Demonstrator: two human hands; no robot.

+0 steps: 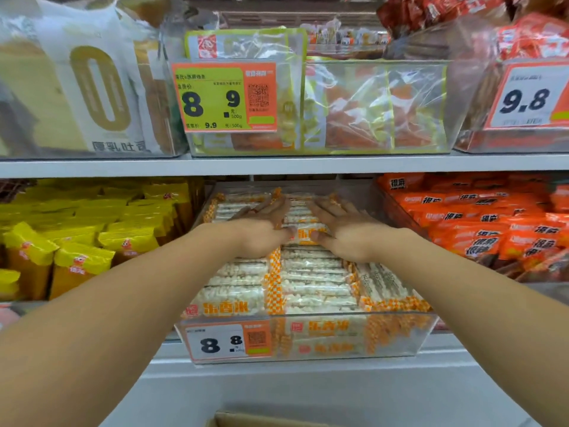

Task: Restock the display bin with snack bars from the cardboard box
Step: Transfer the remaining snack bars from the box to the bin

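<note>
Fingers of the left hand and right hand lie straight and slightly spread, palms down, pressing flat on the snack bars at the rear of the clear plastic display bin; the thumbs nearly meet over one bar. The bars, white puffed grain in glossy wrappers with orange-checked ends, lie in about three rows; exact count unclear. One price tag fronts the bin. The cardboard box edge shows below.
</note>
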